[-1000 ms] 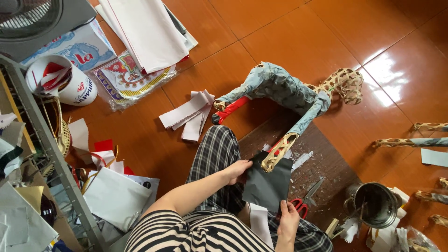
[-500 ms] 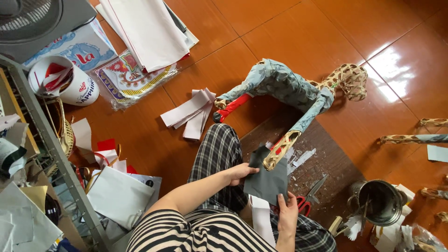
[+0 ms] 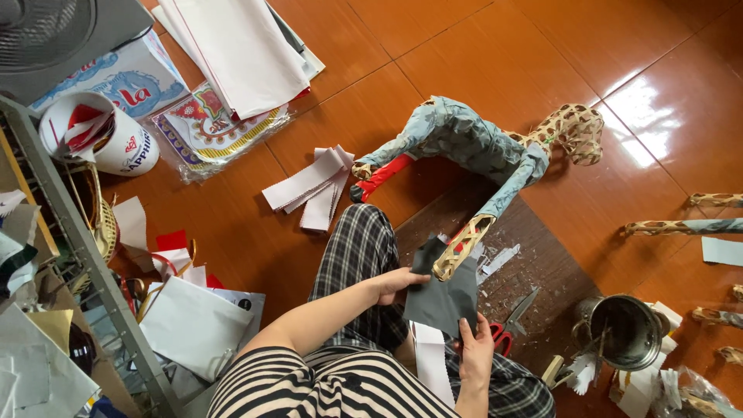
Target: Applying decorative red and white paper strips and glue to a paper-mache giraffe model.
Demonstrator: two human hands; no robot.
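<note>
1. Nearest to me: striped shirt, plaid trousers, person seated on the floor [image 3: 480,70]. Both hands work over the lap.
2. Right hand [image 3: 474,348] is pinched closed on the near edge of a dark grey sheet [image 3: 443,294]. Left hand [image 3: 393,282] is closed on the sheet's left edge, fingers curled over it. The sheet hangs between the two hands, just above the knee.
3. Step in hand, as I read it: sizing or tearing the grey sheet for covering the woven frame. The next move calls for a firm two-handed pinch and a pull in line with the edge, so the paper parts cleanly and does not crumple.
4. A white strip [image 3: 430,362] lies on the lap under the sheet. Red-handled scissors [image 3: 507,325] rest just right of the right hand, on a dark mat [image 3: 542,255] speckled with scraps.
5. Right of the mat: a metal pot [image 3: 623,329]. A stick leans in it; I cannot tell what else is inside. White paper bits lie around its base.
6. Just beyond the sheet: a bare woven leg of the frame figure [image 3: 472,147], touching or overlapping the sheet's far edge. The body is papered blue-grey, one limb red, the head end bare lattice.
7. Left of the figure: a stack of white strips [image 3: 309,186].
8. Far left: a white tub [image 3: 97,131] on its side, red and white paper inside.
9. Far: a pile of large white sheets [image 3: 240,50].
</note>
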